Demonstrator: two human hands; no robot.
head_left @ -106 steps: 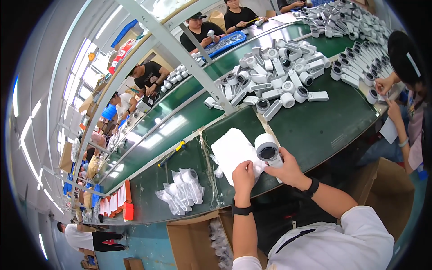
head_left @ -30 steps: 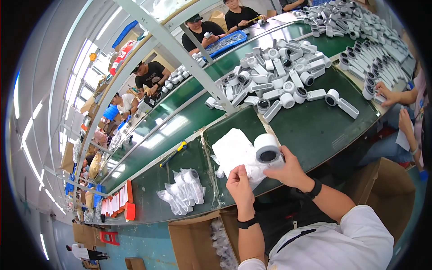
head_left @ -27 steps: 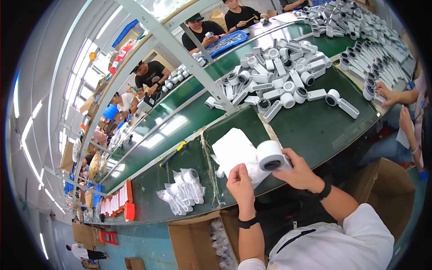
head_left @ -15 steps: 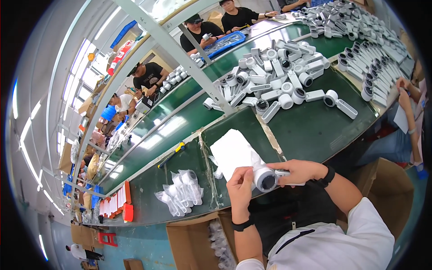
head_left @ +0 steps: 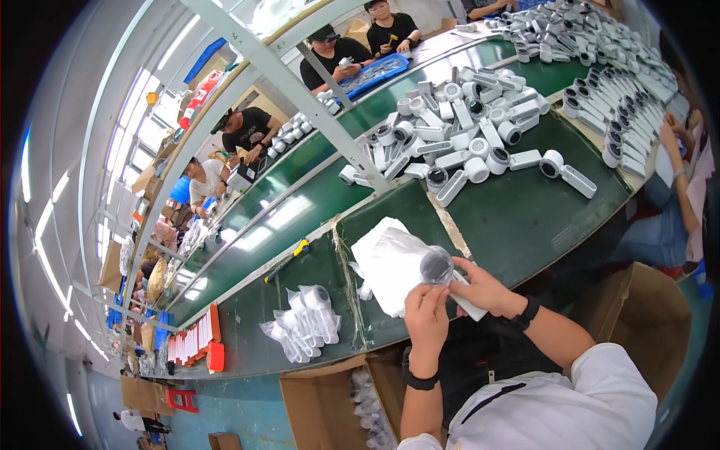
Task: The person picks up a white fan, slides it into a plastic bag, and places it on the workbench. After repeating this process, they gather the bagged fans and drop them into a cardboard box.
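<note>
A white handheld device (head_left: 470, 298) with a round, dark-faced head is between my hands, above the table's near edge. My right hand (head_left: 489, 289) is closed round its handle. My left hand (head_left: 427, 313) pinches at the lower rim of the head, where a thin, clear plastic bag (head_left: 436, 264) seems to lie over the dark face; the bag's edges are hard to make out. Just beyond my hands lies a stack of white plastic bags (head_left: 384, 262). Several bagged devices (head_left: 306, 322) rest on the table to the left.
A large heap of bare devices (head_left: 465, 127) covers the table beyond, beside a metal upright (head_left: 330, 135). A yellow-and-black tool (head_left: 287, 260) and an orange tape roll (head_left: 215, 357) lie leftward. Open cardboard boxes (head_left: 319, 409) stand below the edge. Other people work across and at the right.
The device has tilted and moved up toward the bag stack, its head now facing upward and looking hazy under plastic. My left hand has shifted right, below the head.
</note>
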